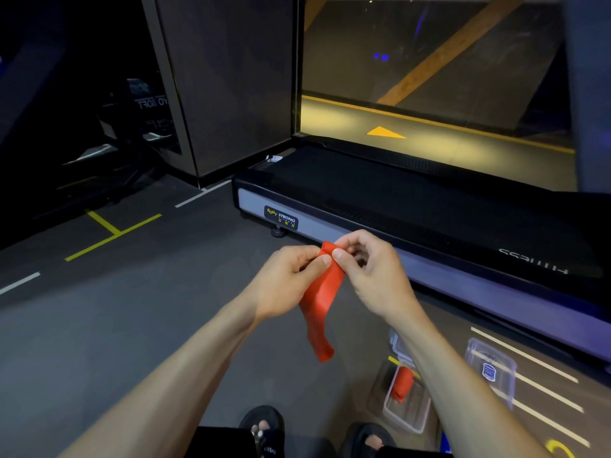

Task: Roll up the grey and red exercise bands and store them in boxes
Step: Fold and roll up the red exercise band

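At frame centre, the left hand [291,279] and right hand [370,272] pinch the folded top of a red exercise band [322,302]; the rest hangs loose. A clear plastic box [408,414] at lower right holds a rolled red band [403,383].

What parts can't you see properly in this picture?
- Head view: the clear box holding a rolled red band is partly hidden by the right forearm.
- The top of the red band is covered by the left hand and right hand.
- No grey band shows.
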